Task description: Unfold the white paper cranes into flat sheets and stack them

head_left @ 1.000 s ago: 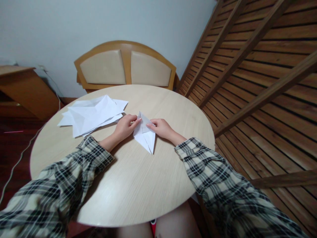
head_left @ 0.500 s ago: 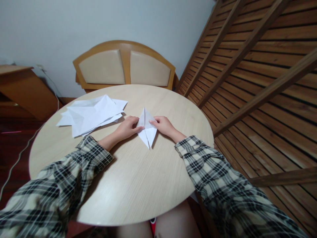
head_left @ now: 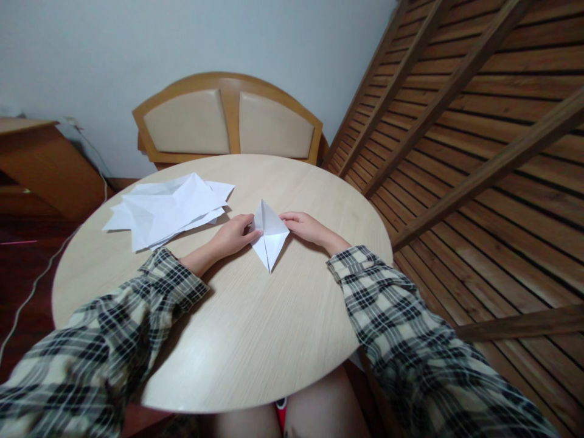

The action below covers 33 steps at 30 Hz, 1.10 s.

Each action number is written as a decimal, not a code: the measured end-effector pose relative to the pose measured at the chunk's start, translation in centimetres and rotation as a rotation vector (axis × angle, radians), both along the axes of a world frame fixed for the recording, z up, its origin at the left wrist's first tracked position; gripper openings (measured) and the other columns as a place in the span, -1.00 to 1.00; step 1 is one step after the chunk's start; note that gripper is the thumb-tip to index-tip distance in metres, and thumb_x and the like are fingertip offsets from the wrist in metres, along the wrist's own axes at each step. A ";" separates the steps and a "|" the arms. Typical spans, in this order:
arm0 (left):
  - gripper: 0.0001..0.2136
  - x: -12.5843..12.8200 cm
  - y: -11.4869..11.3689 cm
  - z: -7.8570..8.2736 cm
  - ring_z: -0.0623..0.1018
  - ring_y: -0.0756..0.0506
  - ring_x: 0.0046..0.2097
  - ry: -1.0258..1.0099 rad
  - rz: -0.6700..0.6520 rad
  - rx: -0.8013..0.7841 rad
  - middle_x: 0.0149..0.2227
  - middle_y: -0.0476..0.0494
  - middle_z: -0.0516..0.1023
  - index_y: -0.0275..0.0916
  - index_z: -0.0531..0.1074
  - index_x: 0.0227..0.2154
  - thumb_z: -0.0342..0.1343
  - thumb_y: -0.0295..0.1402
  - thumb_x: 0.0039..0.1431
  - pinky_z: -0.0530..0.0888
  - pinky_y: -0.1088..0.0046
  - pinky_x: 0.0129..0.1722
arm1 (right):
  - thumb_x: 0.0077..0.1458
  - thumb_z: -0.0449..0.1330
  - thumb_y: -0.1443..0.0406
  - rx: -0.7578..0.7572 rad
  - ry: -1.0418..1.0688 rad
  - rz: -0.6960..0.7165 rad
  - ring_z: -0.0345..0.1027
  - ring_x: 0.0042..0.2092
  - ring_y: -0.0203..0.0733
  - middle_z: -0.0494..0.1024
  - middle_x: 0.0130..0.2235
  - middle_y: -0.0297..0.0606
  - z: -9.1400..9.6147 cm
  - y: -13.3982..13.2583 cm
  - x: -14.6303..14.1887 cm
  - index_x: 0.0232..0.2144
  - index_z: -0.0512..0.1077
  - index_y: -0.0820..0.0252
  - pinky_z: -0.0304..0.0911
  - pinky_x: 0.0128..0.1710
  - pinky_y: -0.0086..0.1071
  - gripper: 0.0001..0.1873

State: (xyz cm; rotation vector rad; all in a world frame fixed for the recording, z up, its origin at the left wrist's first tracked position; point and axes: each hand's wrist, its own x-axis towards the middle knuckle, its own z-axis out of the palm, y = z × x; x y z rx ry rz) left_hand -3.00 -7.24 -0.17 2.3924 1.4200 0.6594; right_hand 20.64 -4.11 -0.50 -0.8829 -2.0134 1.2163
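Note:
A white sheet of paper folded into a diamond (head_left: 272, 243) is at the middle of the table, with a crease down its centre and a slit in its lower half. My left hand (head_left: 233, 236) grips its left corner, thumb on top and the other fingers partly hidden. On the opposite side, my right hand (head_left: 306, 228) has its fingertips closed at the upper right edge, close to the right corner. Part of the right thumb is hard to make out.
Several creased white sheets (head_left: 168, 210) lie in a loose pile on the left of the round wooden table (head_left: 255, 340). A padded headboard (head_left: 228, 115) stands behind it. Slatted wood (head_left: 479, 152) rises on the right, and a wooden cabinet (head_left: 50, 170) is at far left.
My right thumb has left the top face of the paper, and that hand has shifted slightly right. The lower slit has narrowed, its two points now closer together.

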 end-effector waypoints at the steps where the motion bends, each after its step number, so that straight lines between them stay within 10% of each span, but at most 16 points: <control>1: -0.80 0.0 0.0 0.0 0.33 -0.09 -0.38 -0.001 0.012 -0.005 -0.42 -0.09 0.33 -0.15 0.18 -0.45 0.05 -0.23 0.21 0.22 0.32 -0.37 | 0.19 0.13 0.32 -0.004 -0.010 0.041 0.43 -0.06 -0.17 0.60 -0.13 -0.21 0.1 0.0 0.2 -0.23 0.54 0.17 0.25 0.08 -0.24 -0.81; 33: -0.75 0.1 -0.2 0.5 0.36 -0.08 -0.41 -0.039 0.023 -0.008 -0.46 -0.14 0.41 -0.17 0.27 -0.50 -0.03 -0.17 0.25 0.25 0.32 -0.40 | 0.23 0.14 0.25 0.187 -0.084 -0.019 0.44 -0.10 -0.16 0.61 -0.13 -0.17 -1.0 -0.2 -1.0 -0.21 0.55 0.19 0.26 -0.01 -0.26 -0.79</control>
